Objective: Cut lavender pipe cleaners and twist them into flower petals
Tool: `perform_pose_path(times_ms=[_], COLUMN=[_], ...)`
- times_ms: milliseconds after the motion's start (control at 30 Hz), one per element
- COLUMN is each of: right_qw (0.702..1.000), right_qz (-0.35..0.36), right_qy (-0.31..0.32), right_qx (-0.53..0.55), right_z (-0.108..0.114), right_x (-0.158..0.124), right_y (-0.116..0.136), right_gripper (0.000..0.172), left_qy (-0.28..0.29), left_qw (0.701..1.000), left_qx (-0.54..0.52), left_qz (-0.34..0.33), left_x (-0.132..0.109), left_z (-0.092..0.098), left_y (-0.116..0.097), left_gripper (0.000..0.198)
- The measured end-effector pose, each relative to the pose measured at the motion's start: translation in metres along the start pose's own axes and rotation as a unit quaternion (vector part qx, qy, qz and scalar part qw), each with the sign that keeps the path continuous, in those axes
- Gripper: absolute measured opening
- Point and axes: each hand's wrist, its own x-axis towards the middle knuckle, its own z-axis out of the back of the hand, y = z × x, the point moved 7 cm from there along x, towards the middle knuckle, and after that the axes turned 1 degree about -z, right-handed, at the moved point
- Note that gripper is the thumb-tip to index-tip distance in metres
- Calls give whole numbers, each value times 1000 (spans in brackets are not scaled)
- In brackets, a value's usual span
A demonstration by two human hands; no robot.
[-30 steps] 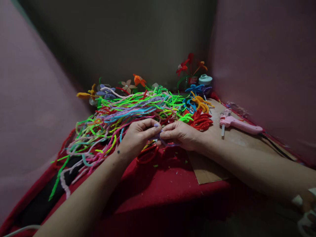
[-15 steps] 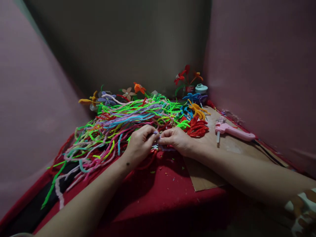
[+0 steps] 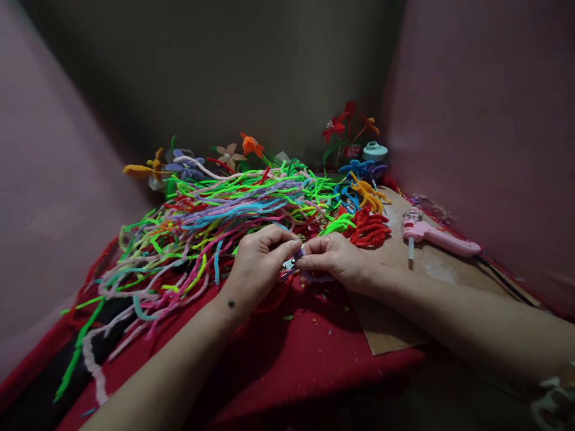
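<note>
A purple pipe cleaner (image 3: 299, 254) is pinched between the fingertips of both my hands, just above the front edge of the pile. My left hand (image 3: 264, 254) closes thumb and forefinger on it from the left. From the other side my right hand (image 3: 335, 257) grips it the same way, and a purple length trails below those fingers. Fingers hide much of it. Behind my hands spreads a tangled heap of coloured pipe cleaners (image 3: 233, 203). A bundle of red looped pipe cleaners (image 3: 369, 227) lies beyond my right hand.
A pink glue gun (image 3: 442, 238) with a dark cord rests on a brown board (image 3: 390, 329) at the right. Pipe-cleaner flowers (image 3: 251, 145) line the back, near a pale blue container (image 3: 374, 152). Small scraps dot the red cloth (image 3: 305, 359).
The view has shifted slightly, so the scene sits differently in frame. My fingertips have parted a little, and more of the purple pipe cleaner shows between them.
</note>
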Motion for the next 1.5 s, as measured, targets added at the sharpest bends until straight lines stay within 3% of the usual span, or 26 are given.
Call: perform_pose_path(times_ms=[100,233,367,567,700,967,1067,1200,1333,1400,1500], right_qw=[1000,1000,996,997,994,991,995,999,998,998,1000], right_qz=[-12,3,55,46,53,58,68,26,-5,-5,-1], right_qy=[-8,-25,-64,-32,-11,23,-1,-40,-23,-18,-18], right_qx=[-13,2,2,57,99,120,76,-11,-60,-59,-20], right_z=[0,4,13,8,4,0,4,7,-1,-4,-6], right_x=[-2,-1,2,2,1,1,1,-1,-4,-5,-7], right_y=[0,2,7,3,1,3,7,5,0,-1,0], right_gripper=[32,29,24,19,20,20,20,22,29,32,34], left_qy=[44,58,145,203,257,310,290,195,153,117,28], left_qw=[994,985,963,961,937,887,909,958,972,985,998], left_qx=[-66,-113,-149,-127,-183,-296,-244,-138,-95,-50,50], left_qz=[78,119,172,138,148,171,172,158,152,112,-24], left_x=[3,4,-1,-3,-4,-8,-6,3,3,1,-6], left_z=[-4,-3,-11,-14,-16,-21,-17,0,2,1,3], left_y=[9,12,21,22,20,22,21,18,13,8,-10], left_gripper=[15,17,19,12,9,8,14,21,18,17,16])
